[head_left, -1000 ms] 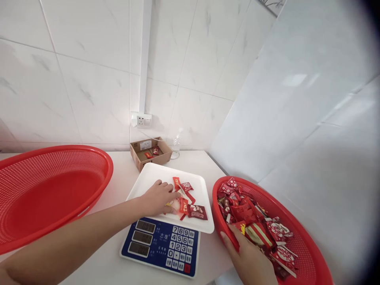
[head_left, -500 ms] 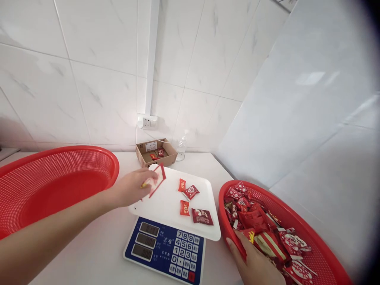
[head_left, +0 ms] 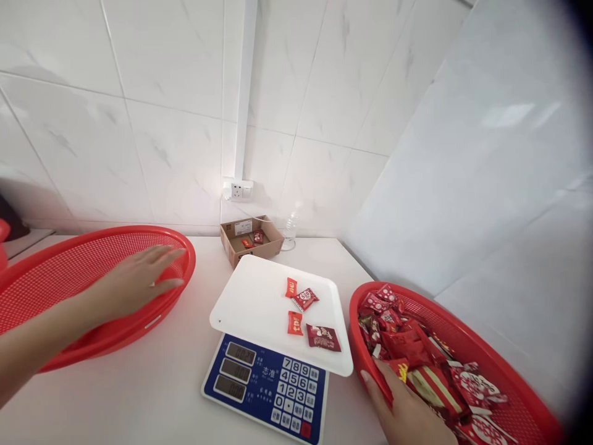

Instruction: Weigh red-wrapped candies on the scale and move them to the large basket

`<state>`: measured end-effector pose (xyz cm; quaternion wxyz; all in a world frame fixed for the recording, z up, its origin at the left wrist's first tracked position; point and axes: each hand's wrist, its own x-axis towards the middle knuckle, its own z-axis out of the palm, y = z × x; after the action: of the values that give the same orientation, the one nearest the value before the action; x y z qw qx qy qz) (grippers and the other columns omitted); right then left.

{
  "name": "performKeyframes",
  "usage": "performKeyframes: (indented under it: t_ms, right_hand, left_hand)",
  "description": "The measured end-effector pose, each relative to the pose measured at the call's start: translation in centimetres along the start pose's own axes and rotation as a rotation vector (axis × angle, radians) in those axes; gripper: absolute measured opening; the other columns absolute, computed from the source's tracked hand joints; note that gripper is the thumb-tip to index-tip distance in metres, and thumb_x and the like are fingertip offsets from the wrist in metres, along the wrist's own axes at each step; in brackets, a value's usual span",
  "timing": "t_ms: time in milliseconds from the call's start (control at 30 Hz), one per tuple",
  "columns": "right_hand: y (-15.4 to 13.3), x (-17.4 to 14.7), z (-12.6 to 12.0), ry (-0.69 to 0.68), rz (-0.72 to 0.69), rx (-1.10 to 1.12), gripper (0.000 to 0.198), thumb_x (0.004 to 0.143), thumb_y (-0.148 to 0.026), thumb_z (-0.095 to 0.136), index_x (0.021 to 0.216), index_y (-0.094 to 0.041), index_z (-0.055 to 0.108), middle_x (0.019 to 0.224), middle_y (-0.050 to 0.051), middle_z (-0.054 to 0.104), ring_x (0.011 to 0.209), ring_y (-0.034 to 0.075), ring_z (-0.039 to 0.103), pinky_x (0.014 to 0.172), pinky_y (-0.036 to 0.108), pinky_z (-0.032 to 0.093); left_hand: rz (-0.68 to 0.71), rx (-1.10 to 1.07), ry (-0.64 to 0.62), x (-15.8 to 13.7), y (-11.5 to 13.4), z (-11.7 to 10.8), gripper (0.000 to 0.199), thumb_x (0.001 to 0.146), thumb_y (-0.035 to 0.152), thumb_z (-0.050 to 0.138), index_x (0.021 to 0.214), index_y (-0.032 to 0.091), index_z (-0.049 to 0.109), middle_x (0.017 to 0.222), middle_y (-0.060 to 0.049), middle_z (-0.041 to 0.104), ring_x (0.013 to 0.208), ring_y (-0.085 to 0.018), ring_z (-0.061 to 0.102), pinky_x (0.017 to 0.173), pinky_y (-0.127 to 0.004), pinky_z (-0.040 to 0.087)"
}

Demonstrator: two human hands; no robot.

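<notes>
My left hand (head_left: 136, 281) is open over the left red basket (head_left: 188, 256), with its fingers stretched out and nothing seen in them. Much of that basket's inside is hidden behind the hand and forearm. At the right, my right hand (head_left: 403, 402) grips the near rim of another red basket (head_left: 359, 296), thumb outside and fingers inside. This basket holds many wrapped sweets (head_left: 407, 346) in red, white and brown packets. Between the baskets stands a scale (head_left: 266, 383) with a white pan (head_left: 254, 303). On the pan lie two small orange-red sweets (head_left: 294, 322), a red patterned sweet (head_left: 306, 299) and a dark red packet (head_left: 323, 337).
A small open cardboard box (head_left: 259, 250) with a few sweets stands behind the pan. Beside it is a clear plastic bottle (head_left: 291, 225). A wall socket (head_left: 238, 190) with a plug is above the box. Tiled walls close off the back and right.
My left hand has moved left from above the pan to the left basket. The red and white packet it held is out of sight. My right hand stays on its basket rim.
</notes>
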<state>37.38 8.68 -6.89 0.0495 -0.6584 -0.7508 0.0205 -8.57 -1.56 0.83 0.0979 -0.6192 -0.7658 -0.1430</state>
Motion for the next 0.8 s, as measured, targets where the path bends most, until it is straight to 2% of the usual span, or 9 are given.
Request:
performKeyframes:
  t_ms: [33,167,233,333,433,533,600,700,800]
  right_hand:
    - [-0.1,0.0,0.0,0.003,0.009,-0.009,0.056,0.092,-0.052,0.027,0.126,-0.024,0.063,0.107,0.010,0.074,0.085,0.027,0.072,0.069,0.036,0.057]
    - [-0.4,-0.1,0.0,-0.027,0.045,-0.060,0.058,0.092,-0.053,0.027,0.127,-0.022,0.062,0.099,0.011,0.075,0.085,0.027,0.072,0.072,0.035,0.056]
    - [-0.6,-0.2,-0.1,-0.023,0.053,-0.078,0.058,0.093,-0.052,0.026,0.129,-0.022,0.060,0.105,0.011,0.074,0.086,0.027,0.072,0.072,0.036,0.056]
    - [-1.0,-0.4,-0.4,-0.013,0.056,-0.095,0.056,0.094,-0.049,0.026,0.129,-0.022,0.060,0.110,0.012,0.073,0.087,0.027,0.072,0.071,0.037,0.056]
    - [-1.2,-0.5,-0.5,-0.026,0.050,-0.102,0.052,0.095,-0.046,0.028,0.129,-0.022,0.059,0.110,0.011,0.073,0.092,0.026,0.071,0.074,0.036,0.056]
    - [-1.2,-0.5,-0.6,-0.030,0.043,-0.106,0.051,0.096,-0.044,0.028,0.130,-0.023,0.059,0.110,0.010,0.073,0.093,0.026,0.071,0.075,0.035,0.056]
    - [-1.2,-0.6,-0.6,-0.028,0.041,-0.108,0.051,0.096,-0.044,0.027,0.130,-0.023,0.059,0.111,0.011,0.073,0.092,0.026,0.071,0.074,0.035,0.056]
    - [-1.2,-0.6,-0.6,-0.024,0.037,-0.096,0.052,0.096,-0.044,0.026,0.131,-0.022,0.059,0.114,0.011,0.072,0.093,0.026,0.071,0.075,0.036,0.056]
    - [-1.1,-0.6,-0.5,-0.017,0.040,-0.075,0.052,0.096,-0.043,0.026,0.131,-0.022,0.058,0.113,0.011,0.072,0.094,0.025,0.071,0.076,0.035,0.056]
  left_hand:
    - [0.059,-0.030,-0.078,0.6,1.6,0.6,0.053,0.095,0.054,0.039,0.140,0.026,0.043,0.144,-0.006,0.050,0.134,-0.031,0.042,0.107,-0.050,0.038]
    - [0.327,-0.159,-0.348,3.5,9.3,3.4,0.070,0.089,0.062,0.045,0.149,0.031,0.030,0.159,-0.008,0.026,0.144,-0.030,0.027,0.112,-0.046,0.031]
    - [0.420,-0.205,-0.444,5.0,13.0,4.9,0.075,0.086,0.064,0.047,0.150,0.032,0.026,0.160,-0.009,0.024,0.146,-0.031,0.020,0.114,-0.048,0.027]
    - [0.469,-0.234,-0.530,6.7,17.5,7.0,0.083,0.084,0.069,0.045,0.152,0.029,0.020,0.161,-0.015,0.019,0.147,-0.036,0.014,0.113,-0.055,0.024]
    - [0.492,-0.238,-0.573,7.4,21.1,8.8,0.083,0.084,0.075,0.035,0.151,0.025,0.026,0.159,-0.019,0.020,0.145,-0.041,0.016,0.109,-0.063,0.022]
    - [0.578,-0.232,-0.593,6.9,23.8,9.8,0.077,0.085,0.075,0.031,0.143,0.026,0.040,0.159,-0.017,0.023,0.145,-0.040,0.018,0.110,-0.063,0.021]
    - [0.650,-0.227,-0.580,6.3,25.0,10.1,0.077,0.084,0.073,0.038,0.142,0.023,0.041,0.159,-0.017,0.023,0.145,-0.039,0.018,0.111,-0.062,0.021]
    - [0.725,-0.211,-0.518,6.1,25.5,10.4,0.074,0.086,0.067,0.044,0.143,0.019,0.039,0.156,-0.019,0.028,0.142,-0.037,0.026,0.111,-0.058,0.025]
    - [0.762,-0.181,-0.462,6.7,24.9,10.6,0.060,0.089,0.059,0.050,0.133,0.019,0.050,0.143,-0.016,0.047,0.128,-0.033,0.046,0.104,-0.054,0.038]
